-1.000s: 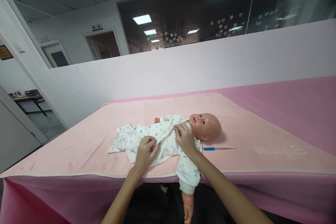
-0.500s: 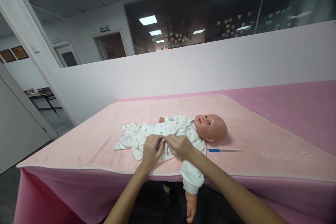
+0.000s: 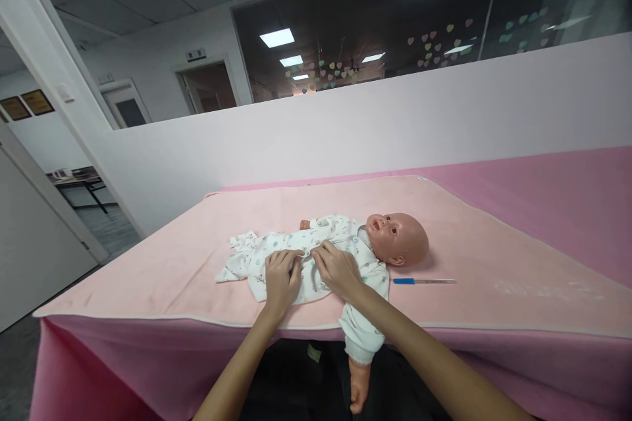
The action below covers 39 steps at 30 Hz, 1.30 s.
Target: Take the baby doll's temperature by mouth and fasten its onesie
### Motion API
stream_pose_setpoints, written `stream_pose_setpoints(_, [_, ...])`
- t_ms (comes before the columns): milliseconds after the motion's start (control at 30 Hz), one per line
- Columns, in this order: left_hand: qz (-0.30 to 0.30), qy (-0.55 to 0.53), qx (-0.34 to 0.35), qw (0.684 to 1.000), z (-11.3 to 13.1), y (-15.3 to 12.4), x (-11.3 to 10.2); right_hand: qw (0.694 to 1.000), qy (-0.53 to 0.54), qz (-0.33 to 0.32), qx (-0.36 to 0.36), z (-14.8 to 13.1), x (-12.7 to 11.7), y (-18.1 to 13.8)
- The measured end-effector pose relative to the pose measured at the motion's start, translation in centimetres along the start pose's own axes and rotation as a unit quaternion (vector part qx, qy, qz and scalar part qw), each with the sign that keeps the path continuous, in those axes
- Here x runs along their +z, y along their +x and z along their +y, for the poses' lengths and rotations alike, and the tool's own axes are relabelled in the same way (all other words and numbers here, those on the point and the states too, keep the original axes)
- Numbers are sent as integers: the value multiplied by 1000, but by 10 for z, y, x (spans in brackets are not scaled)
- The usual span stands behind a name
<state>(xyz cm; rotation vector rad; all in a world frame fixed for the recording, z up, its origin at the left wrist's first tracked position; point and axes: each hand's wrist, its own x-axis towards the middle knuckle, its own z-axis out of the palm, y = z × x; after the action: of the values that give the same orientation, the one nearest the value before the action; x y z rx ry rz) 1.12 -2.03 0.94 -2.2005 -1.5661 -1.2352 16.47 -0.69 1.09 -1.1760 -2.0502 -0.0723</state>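
Observation:
A baby doll [image 3: 402, 240] lies on its back, head to the right, in a white patterned bodysuit [image 3: 316, 286]. My left hand [image 3: 282, 279] is closed with its fingertips pinching the bodysuit's front at the belly. Just to the right, my right hand [image 3: 338, 271] also pinches the cloth, a small gap between the two sets of fingertips. A small bluish spot, perhaps a snap, shows in that gap. One round snap [image 3: 355, 239] is visible near the doll's neck. The doll's near arm [image 3: 359, 378] hangs over the table edge.
A blue-capped pen [image 3: 424, 281] lies beside the doll's head. Under the doll is a peach blanket [image 3: 162, 243] over a pink table cover [image 3: 557, 204]. A white low wall [image 3: 345, 131] with glass above stands behind.
My fingertips have drawn slightly apart, the left hand shifting a little left and both reaching a bit higher on the bodysuit front. The doll and pen stay in place.

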Motion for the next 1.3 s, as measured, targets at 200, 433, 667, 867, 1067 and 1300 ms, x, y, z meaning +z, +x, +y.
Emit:
stream_pose_setpoints(200, [5,0,-18,1000,-4,1,3,999,-26,4,-34,-1,-1,-3])
stream_pose_setpoints(433, [-28,5,36,999,-1,1,-2,997,-11,32,-68,0,2,-3])
stream_pose_setpoints(667, [-25,19,64,997,4,1,-4,992,63,80,-70,3,3,-2])
stream_pose_setpoints(867, [27,29,82,996,4,-1,-2,983,136,108,-53,3,1,-3])
stream_pose_setpoints(1067, [16,32,88,995,4,-1,-2,981,144,110,-65,4,2,-4])
stream_pose_setpoints(1300, [5,57,97,994,7,-1,-1,991,106,55,-66,4,2,-3])
